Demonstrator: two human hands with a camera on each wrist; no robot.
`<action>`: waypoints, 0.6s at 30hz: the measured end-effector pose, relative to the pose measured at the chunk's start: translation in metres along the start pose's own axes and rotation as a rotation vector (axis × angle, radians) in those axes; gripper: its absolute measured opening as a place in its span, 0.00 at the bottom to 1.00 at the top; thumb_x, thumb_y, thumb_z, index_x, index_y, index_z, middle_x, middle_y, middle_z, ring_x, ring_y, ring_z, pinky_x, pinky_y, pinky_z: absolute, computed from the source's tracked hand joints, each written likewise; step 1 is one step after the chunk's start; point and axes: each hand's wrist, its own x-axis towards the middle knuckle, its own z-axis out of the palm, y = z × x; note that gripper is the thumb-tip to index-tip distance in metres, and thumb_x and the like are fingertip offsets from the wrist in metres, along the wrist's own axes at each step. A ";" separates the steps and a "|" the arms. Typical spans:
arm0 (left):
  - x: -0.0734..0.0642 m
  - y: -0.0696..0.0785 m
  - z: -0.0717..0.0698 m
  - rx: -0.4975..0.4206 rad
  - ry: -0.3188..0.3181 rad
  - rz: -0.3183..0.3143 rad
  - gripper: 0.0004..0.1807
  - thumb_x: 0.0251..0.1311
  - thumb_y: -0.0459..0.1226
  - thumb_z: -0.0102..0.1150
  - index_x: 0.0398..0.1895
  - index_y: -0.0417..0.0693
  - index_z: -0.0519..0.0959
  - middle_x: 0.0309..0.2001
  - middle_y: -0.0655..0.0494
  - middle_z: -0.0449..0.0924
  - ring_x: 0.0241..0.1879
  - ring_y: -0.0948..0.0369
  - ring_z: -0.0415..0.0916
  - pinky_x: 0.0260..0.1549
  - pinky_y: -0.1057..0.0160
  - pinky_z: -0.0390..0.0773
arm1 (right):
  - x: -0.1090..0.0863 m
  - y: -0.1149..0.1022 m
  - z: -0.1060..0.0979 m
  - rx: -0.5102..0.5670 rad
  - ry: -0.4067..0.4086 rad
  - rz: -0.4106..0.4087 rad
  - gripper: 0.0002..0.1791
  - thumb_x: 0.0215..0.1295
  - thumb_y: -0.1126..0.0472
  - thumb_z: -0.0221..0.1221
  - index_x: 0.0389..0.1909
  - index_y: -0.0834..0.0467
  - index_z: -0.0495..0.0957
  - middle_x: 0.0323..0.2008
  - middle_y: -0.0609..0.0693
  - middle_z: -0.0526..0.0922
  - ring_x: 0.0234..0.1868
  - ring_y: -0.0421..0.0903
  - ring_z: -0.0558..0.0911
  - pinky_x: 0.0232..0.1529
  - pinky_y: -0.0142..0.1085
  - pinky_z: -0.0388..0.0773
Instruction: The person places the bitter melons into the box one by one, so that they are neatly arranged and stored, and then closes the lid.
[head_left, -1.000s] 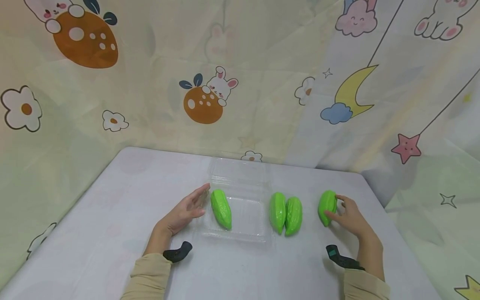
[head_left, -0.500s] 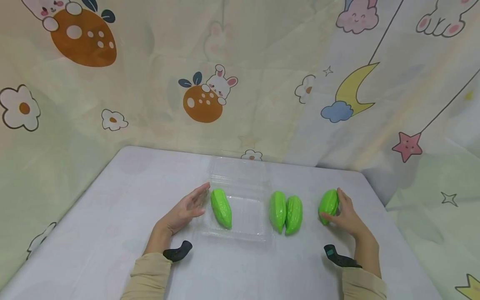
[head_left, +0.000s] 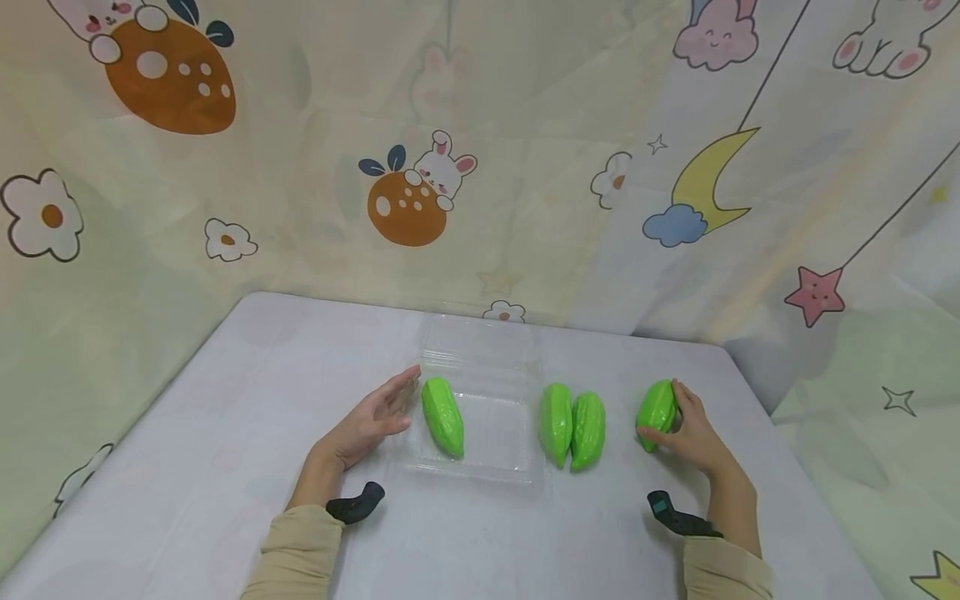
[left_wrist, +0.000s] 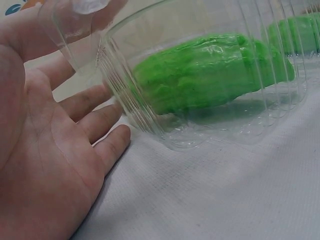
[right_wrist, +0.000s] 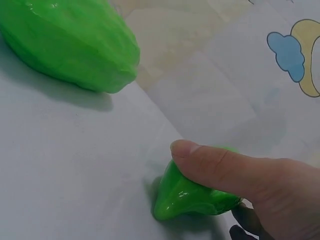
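My right hand (head_left: 697, 435) holds a shiny, ridged green bitter melon (head_left: 657, 405) at the right of the table, thumb across its near end and fingers along its far right side. In the right wrist view the thumb (right_wrist: 220, 165) presses on the tapered melon. My left hand (head_left: 366, 427) rests against the left wall of a clear plastic box (head_left: 495, 433), its fingers fairly straight. Inside the box, along its left side, lies another bitter melon (head_left: 442, 418). Two more, a left one (head_left: 556, 425) and a right one (head_left: 588, 432), lie side by side just right of the box.
The box's clear lid (head_left: 480, 340) lies folded back toward the far edge of the white table (head_left: 480, 550). A patterned cloth (head_left: 315, 208) hangs behind the table. Black curved wrist mounts (head_left: 356, 504) stick out inward from both wrists.
My right hand has moved slightly left and settled its fingers and thumb more closely about the rightmost bitter melon. The left hand, the box and the other melons have stayed put.
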 end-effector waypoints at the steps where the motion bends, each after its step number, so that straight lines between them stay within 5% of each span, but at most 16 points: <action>1: 0.000 -0.001 0.000 -0.001 0.000 0.001 0.43 0.59 0.31 0.55 0.75 0.54 0.47 0.77 0.57 0.38 0.76 0.53 0.30 0.72 0.46 0.35 | 0.000 0.000 0.000 -0.003 0.001 0.000 0.67 0.51 0.45 0.68 0.73 0.63 0.28 0.71 0.73 0.35 0.70 0.74 0.44 0.63 0.71 0.49; 18: -0.001 0.002 0.001 -0.007 -0.005 -0.011 0.43 0.60 0.30 0.54 0.76 0.53 0.46 0.77 0.56 0.37 0.76 0.52 0.29 0.72 0.45 0.34 | -0.001 -0.001 -0.001 -0.033 0.004 -0.012 0.66 0.52 0.44 0.67 0.73 0.65 0.28 0.71 0.74 0.36 0.70 0.74 0.45 0.65 0.68 0.50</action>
